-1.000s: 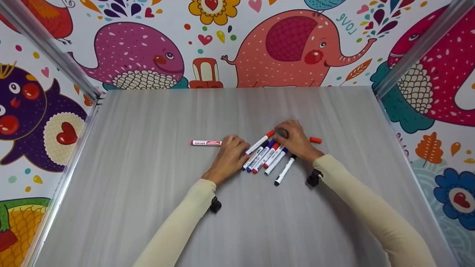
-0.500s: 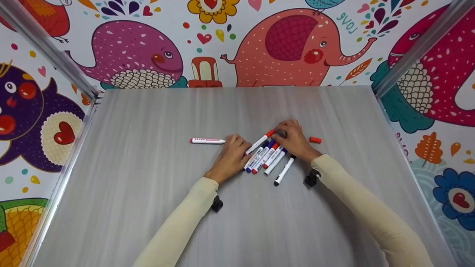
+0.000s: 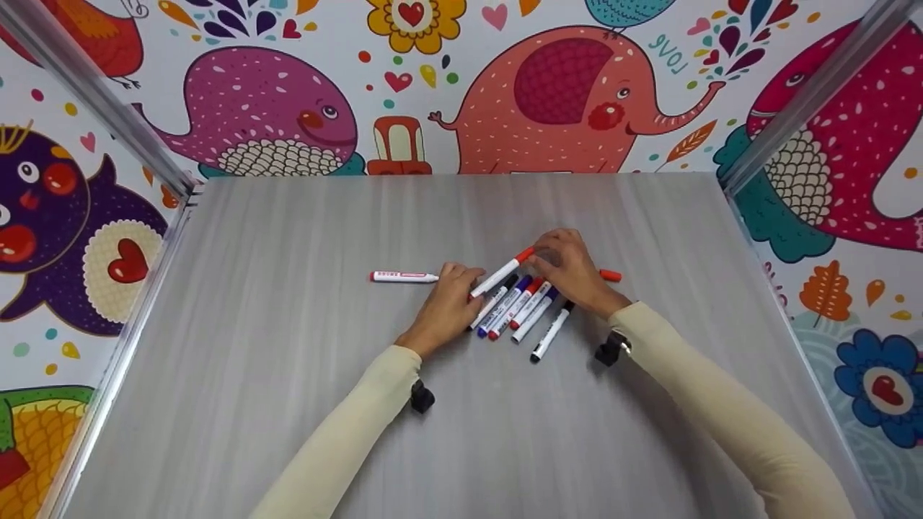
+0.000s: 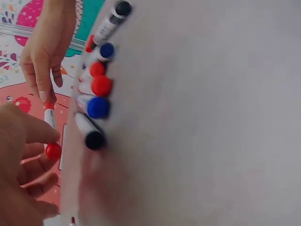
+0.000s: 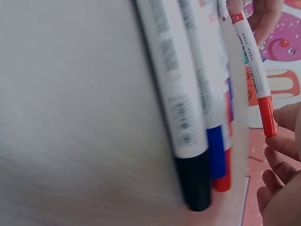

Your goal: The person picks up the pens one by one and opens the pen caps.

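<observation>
Between the two hands a white marker with a red cap point(image 3: 497, 277) is held aslant, above a row of markers. My left hand point(image 3: 447, 304) pinches its lower end, which shows a red tip in the left wrist view. At the upper end my right hand point(image 3: 570, 267) pinches the red cap point(image 5: 267, 115) between thumb and finger. Under and beside the hands lie several white markers point(image 3: 530, 306) with black, blue and red ends, side by side and slanting. One black-ended marker point(image 3: 553, 333) lies slightly apart, below the right hand.
Left of the left hand lies another white marker point(image 3: 404, 277) with a red end. A red cap-like piece point(image 3: 610, 275) shows beyond the right hand, partly hidden. The grey wood-look tabletop point(image 3: 288, 238) meets walls printed with cartoon animals point(image 3: 555, 108).
The red-capped marker has risen slightly off the row, with both hands still on it. The other markers stay about where they were; the head view has shifted a little.
</observation>
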A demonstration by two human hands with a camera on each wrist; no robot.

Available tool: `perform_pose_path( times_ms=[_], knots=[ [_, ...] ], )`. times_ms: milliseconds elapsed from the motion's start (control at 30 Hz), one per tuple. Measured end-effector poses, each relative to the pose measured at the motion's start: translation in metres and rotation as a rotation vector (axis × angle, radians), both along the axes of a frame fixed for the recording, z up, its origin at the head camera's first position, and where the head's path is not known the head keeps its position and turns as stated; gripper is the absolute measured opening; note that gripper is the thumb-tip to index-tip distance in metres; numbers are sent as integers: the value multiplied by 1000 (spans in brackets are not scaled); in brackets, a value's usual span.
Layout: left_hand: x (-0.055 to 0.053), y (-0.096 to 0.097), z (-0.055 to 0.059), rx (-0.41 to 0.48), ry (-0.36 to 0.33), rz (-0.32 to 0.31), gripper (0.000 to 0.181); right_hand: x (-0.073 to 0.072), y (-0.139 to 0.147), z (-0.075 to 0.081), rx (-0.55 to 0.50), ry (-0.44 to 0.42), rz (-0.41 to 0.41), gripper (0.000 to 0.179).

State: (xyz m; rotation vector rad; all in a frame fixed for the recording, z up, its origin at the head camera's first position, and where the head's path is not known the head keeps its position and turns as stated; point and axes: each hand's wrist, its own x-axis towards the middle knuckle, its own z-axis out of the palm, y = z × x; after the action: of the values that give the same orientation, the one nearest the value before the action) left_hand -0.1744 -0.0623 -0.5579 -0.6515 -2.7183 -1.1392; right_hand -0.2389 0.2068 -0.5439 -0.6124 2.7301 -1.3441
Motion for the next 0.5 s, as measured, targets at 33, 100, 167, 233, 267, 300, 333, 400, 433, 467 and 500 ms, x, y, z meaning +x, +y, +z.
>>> perform_pose_path(
  times_ms=[33,100,167,233,267,300,333,400,433,467,500],
  knots=[
    [0,0,0,29,-26,5,36,2,0,2,-6,7,1,21],
    [-3,-1,-7,80,-53,15,37,5,0,7,-16,18,4,20],
    [-8,-3,-19,119,-57,23,36,10,0,11,-23,19,5,19],
    [-13,-6,-33,152,-67,38,37,14,1,14,-25,11,7,19],
    [-15,-7,-38,159,-65,43,38,16,1,16,-26,4,7,20],
    [-16,-8,-40,165,-75,45,38,18,1,17,-25,-3,8,20],
    [-14,-10,-37,179,-98,45,37,21,2,19,-24,-14,11,21],
    [-9,-12,-23,220,-157,34,36,25,3,20,-22,-23,14,23],
    [-5,-12,-14,238,-186,22,35,27,3,21,-19,-23,15,24],
    [-1,-13,-3,263,-223,9,34,30,4,22,-18,-21,17,25],
    [4,-14,8,283,-264,0,33,32,4,23,-15,-18,18,26]
  ],
)
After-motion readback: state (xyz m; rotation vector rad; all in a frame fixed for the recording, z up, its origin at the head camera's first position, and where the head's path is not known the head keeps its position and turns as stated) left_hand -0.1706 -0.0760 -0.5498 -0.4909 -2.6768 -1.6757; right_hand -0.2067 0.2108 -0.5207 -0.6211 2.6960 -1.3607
